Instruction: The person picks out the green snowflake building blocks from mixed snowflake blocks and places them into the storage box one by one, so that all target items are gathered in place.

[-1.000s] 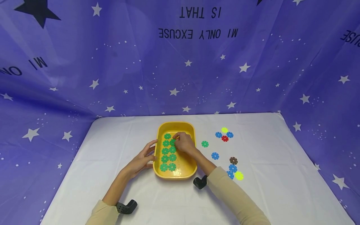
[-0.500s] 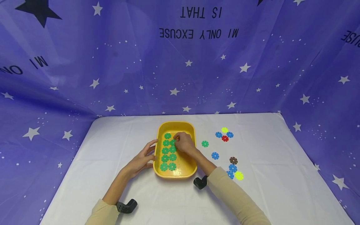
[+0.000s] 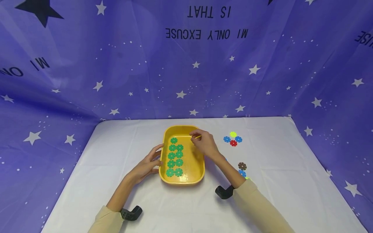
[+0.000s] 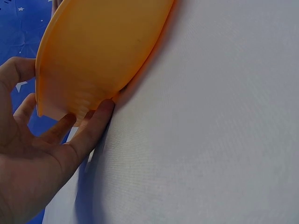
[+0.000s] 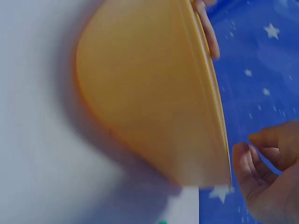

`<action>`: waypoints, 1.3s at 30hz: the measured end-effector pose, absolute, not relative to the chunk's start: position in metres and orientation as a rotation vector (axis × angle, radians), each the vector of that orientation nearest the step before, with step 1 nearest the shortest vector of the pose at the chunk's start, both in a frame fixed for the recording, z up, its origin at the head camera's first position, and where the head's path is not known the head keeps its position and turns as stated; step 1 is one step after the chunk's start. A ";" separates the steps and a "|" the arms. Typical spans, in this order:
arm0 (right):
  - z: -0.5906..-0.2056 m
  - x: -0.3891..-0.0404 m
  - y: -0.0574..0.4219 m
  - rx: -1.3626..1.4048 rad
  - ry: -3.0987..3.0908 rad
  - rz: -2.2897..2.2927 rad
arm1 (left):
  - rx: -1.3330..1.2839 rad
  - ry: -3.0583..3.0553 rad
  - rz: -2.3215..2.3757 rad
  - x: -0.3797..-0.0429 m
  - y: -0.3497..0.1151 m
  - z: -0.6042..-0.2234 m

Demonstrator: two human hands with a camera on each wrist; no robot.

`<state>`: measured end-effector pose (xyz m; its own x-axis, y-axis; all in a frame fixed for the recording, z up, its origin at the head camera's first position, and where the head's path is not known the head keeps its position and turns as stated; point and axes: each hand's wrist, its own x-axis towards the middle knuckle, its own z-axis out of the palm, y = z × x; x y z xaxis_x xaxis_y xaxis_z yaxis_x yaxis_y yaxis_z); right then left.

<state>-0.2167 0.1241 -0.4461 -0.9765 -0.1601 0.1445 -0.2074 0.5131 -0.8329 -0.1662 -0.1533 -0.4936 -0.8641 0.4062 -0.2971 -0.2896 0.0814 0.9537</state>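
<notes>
My left hand (image 3: 147, 165) holds the left side of the yellow plastic tray (image 3: 196, 174). In the left wrist view its fingers (image 4: 96, 128) press against the tray's outer wall and rim. Inside the tray lie several green notched plastic discs (image 3: 179, 162), set out in two columns along the left half. My right hand (image 3: 206, 144) hovers at the tray's right rim, fingers loosely bent. The right wrist view shows nothing between its thumb and fingers (image 5: 247, 163).
Right of the tray on the white table (image 3: 279, 194) lie a yellow disc (image 3: 233, 134), a red disc (image 3: 233, 143), two blue discs nearby, a brown disc (image 3: 242, 166) and a blue disc (image 3: 242, 173). The right forearm covers others. A purple starry cloth (image 3: 180, 71) hangs behind.
My right hand has left the top green disc of the right column and moved right to the rim. The loose green disc on the table is now hidden behind it. My left hand stays put.
</notes>
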 end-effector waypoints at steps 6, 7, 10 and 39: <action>-0.452 -0.215 0.169 0.210 -2.686 1.526 | 0.103 1.875 1.832 -0.166 -0.153 -0.494; -0.455 -0.215 0.175 0.183 -2.696 1.521 | 0.101 1.878 1.831 -0.166 -0.154 -0.494; -0.466 -0.216 0.193 0.106 -2.748 1.493 | 0.101 1.880 1.827 -0.166 -0.154 -0.494; -0.499 -0.222 0.213 0.049 -3.039 1.303 | 0.097 1.877 1.826 -0.166 -0.154 -0.494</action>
<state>-0.2222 0.2125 -0.4993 -0.9859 -0.0921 -0.1397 0.0376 0.6914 -0.7215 -0.1659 -0.1541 -0.4936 -0.8647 0.3966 -0.3083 -0.2971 0.0910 0.9505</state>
